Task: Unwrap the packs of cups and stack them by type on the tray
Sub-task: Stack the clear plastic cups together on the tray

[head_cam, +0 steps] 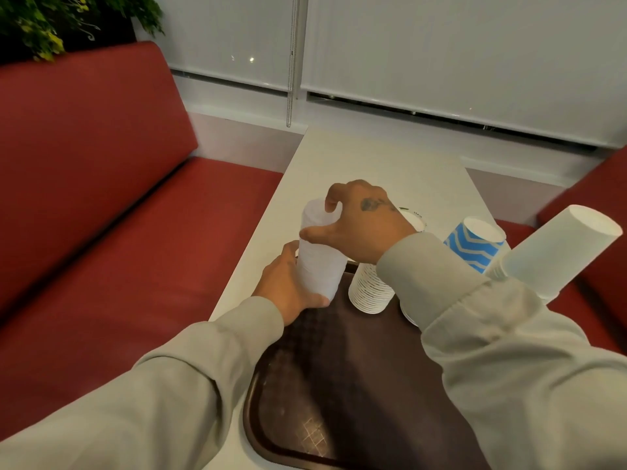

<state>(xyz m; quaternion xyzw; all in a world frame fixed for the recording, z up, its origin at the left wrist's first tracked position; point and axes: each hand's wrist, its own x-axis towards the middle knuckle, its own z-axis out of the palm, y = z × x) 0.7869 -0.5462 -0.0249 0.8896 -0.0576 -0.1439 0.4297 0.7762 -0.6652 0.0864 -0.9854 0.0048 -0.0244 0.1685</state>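
A stack of plain white cups [319,262] stands upside down at the far left corner of the dark brown tray [339,385]. My left hand [288,286] grips its lower part. My right hand [359,218] grips its top from the right, fingers curled over it. Just behind my right wrist a second white stack [369,290] with thin ridged rims stands on the tray. To the right are a blue stack with a white zigzag [475,245] and a tall white stack [556,249], both tilted; my right sleeve hides their bases.
The tray lies on a narrow white table [373,161] that runs away from me to a window with lowered blinds. Red bench seats [101,198] flank the table on both sides. A plant sits at the top left.
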